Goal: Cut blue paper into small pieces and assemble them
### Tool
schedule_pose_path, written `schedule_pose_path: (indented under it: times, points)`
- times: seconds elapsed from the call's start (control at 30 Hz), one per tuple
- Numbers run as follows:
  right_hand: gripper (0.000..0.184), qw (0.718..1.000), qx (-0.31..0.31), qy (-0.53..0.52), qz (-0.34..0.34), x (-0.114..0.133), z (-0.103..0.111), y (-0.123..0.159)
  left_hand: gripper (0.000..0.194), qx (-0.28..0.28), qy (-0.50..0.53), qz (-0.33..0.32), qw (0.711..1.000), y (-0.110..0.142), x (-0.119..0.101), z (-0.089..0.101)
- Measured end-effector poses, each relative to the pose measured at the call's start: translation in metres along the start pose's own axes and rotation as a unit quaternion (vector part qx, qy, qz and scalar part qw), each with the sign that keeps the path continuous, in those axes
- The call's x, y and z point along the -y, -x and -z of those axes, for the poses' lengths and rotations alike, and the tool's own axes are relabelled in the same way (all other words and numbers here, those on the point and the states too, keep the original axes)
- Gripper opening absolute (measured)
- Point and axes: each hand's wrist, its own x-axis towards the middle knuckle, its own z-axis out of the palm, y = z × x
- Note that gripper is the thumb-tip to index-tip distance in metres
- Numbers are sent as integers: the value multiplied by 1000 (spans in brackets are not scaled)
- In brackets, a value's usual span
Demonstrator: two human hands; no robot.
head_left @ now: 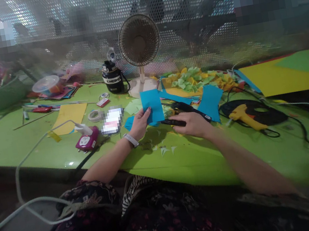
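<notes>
- One glossy green table spanned the lower middle of the frame.
- Along its far edge stood a desk fan, with a heap of green and yellow paper scraps to its right.
- At lower right, a yellow glue gun lay on a coil of black cable.
- The left hand, partly closed, pinched a blue paper sheet at centre.
- The right hand, curled closed, gripped black-handled scissors just beside that sheet, near a second blue paper piece.
</notes>
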Motion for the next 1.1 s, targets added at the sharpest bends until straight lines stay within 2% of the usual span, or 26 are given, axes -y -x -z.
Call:
schedule_pose_path:
  times: [0.17,0.33,0.57,0.73,0.93,1.1]
  points:
    - [43,1000,6,17,-14,2,-1,-1,25,2,2,-6,1000,-1,2,1]
    - [42,1000,3,26,4,2,-7,-1,27,21,1,2,1000,-1,4,-1]
    - [43,999,-8,34,10,2,-7,0,27,6,23,11,1000,1,3,-2]
    - [40,999,-10,37,14,0,-9,0,26,8,38,45,998,4,0,-5]
    - [37,995,66,40,63,7,-6,2,19,-38,38,47,997,-1,-8,-1]
    - [37,989,125,28,70,10,-2,2,25,-32,39,35,998,-1,-9,1]
